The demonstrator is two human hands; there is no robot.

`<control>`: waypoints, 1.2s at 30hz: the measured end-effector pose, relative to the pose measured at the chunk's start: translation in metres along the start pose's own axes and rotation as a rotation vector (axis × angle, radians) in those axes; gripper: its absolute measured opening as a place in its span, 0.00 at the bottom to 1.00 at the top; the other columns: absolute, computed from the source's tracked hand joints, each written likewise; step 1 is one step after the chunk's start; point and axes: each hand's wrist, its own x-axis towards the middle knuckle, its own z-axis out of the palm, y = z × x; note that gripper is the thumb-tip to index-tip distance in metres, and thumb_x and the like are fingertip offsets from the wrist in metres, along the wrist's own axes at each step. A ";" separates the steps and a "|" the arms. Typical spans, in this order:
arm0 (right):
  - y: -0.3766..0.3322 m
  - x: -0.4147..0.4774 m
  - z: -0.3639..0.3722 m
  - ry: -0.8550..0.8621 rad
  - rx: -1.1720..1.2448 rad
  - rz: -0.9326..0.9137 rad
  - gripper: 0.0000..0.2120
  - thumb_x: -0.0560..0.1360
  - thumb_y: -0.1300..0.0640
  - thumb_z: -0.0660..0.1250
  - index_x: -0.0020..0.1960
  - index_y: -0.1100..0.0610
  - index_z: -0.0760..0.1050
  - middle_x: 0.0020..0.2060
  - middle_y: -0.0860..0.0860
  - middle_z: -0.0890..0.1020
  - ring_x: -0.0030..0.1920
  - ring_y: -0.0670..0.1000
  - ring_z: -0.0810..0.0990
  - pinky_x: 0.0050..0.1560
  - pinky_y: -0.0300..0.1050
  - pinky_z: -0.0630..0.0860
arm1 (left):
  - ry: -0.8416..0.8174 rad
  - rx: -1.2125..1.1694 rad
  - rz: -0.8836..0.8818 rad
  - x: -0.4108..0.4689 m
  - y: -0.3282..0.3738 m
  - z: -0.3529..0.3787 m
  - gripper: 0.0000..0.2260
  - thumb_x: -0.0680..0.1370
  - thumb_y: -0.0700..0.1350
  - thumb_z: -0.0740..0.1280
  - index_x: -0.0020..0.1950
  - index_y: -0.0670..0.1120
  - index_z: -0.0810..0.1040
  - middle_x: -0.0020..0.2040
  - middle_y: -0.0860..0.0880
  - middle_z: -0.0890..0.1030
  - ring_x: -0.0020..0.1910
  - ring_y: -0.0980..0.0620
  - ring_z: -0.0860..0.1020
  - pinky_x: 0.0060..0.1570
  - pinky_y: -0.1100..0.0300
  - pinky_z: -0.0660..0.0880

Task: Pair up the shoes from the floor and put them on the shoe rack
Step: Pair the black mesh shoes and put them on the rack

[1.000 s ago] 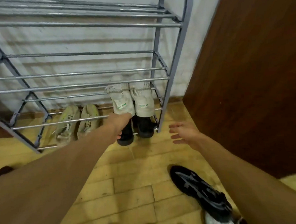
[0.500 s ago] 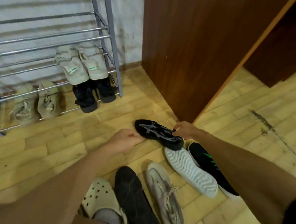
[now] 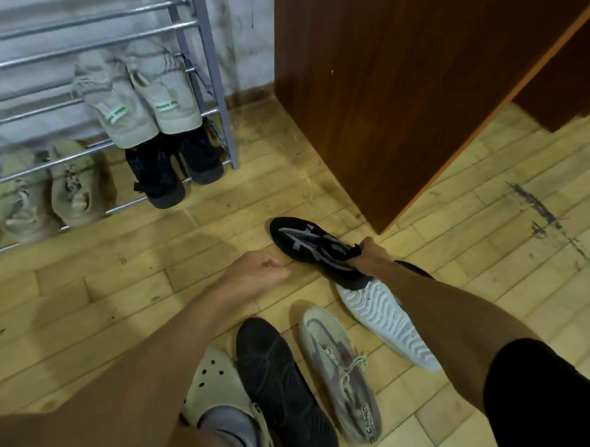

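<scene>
A black sneaker with grey stripes lies on the wooden floor, and my right hand grips its heel collar. My left hand hovers just left of it, fingers curled, holding nothing. The metal shoe rack stands at the upper left. It holds a white pair with green tags, a black pair below it, and a beige pair further left. More shoes lie near me: an upturned white-soled shoe, a grey laced sneaker and a black shoe.
A dark brown wooden door stands open right of the rack. My foot in a cream clog and grey sock is at the bottom. Another dark shoe is mostly hidden behind my right forearm.
My view swung from the rack down to the floor shoes. My left hand left the rack's black pair. My right hand reached the striped black sneaker and closed on its heel.
</scene>
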 end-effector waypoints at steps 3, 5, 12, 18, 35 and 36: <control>-0.001 -0.006 -0.003 -0.085 0.057 0.047 0.17 0.74 0.54 0.69 0.57 0.61 0.69 0.47 0.57 0.77 0.48 0.58 0.80 0.45 0.56 0.83 | -0.029 0.013 0.006 0.001 -0.003 0.002 0.15 0.75 0.51 0.65 0.60 0.48 0.78 0.60 0.50 0.79 0.58 0.51 0.76 0.59 0.56 0.72; -0.004 -0.010 -0.004 -0.132 0.096 0.048 0.14 0.72 0.57 0.71 0.53 0.64 0.74 0.43 0.58 0.78 0.44 0.57 0.80 0.39 0.55 0.84 | -0.047 0.040 -0.007 -0.002 -0.007 0.003 0.15 0.76 0.50 0.65 0.61 0.47 0.78 0.61 0.49 0.79 0.59 0.51 0.76 0.56 0.59 0.70; -0.018 -0.049 -0.013 -0.341 0.371 -0.040 0.16 0.72 0.62 0.73 0.56 0.69 0.76 0.55 0.60 0.80 0.49 0.60 0.82 0.42 0.56 0.84 | 0.011 -0.005 -0.075 -0.018 -0.013 0.004 0.14 0.77 0.47 0.64 0.61 0.45 0.77 0.54 0.46 0.81 0.53 0.49 0.80 0.55 0.56 0.75; -0.045 -0.096 -0.012 -0.504 0.580 -0.263 0.14 0.75 0.62 0.70 0.59 0.62 0.77 0.56 0.57 0.82 0.55 0.58 0.82 0.50 0.56 0.82 | 0.104 -0.373 -0.196 -0.036 -0.002 0.019 0.29 0.74 0.58 0.68 0.68 0.42 0.69 0.62 0.42 0.77 0.56 0.44 0.78 0.53 0.52 0.78; -0.245 -0.271 -0.091 -0.314 0.364 -0.773 0.12 0.68 0.62 0.76 0.51 0.62 0.81 0.42 0.53 0.86 0.40 0.50 0.86 0.40 0.45 0.83 | 0.568 -0.617 0.199 -0.191 0.034 -0.160 0.18 0.74 0.30 0.67 0.63 0.38 0.71 0.55 0.41 0.80 0.53 0.43 0.79 0.50 0.51 0.80; -0.262 -0.288 -0.089 -0.322 0.362 -0.802 0.13 0.68 0.63 0.76 0.51 0.62 0.81 0.41 0.52 0.86 0.38 0.48 0.86 0.35 0.42 0.82 | 0.595 -0.609 0.219 -0.206 0.029 -0.174 0.19 0.74 0.30 0.67 0.64 0.37 0.71 0.55 0.41 0.79 0.51 0.45 0.79 0.45 0.55 0.80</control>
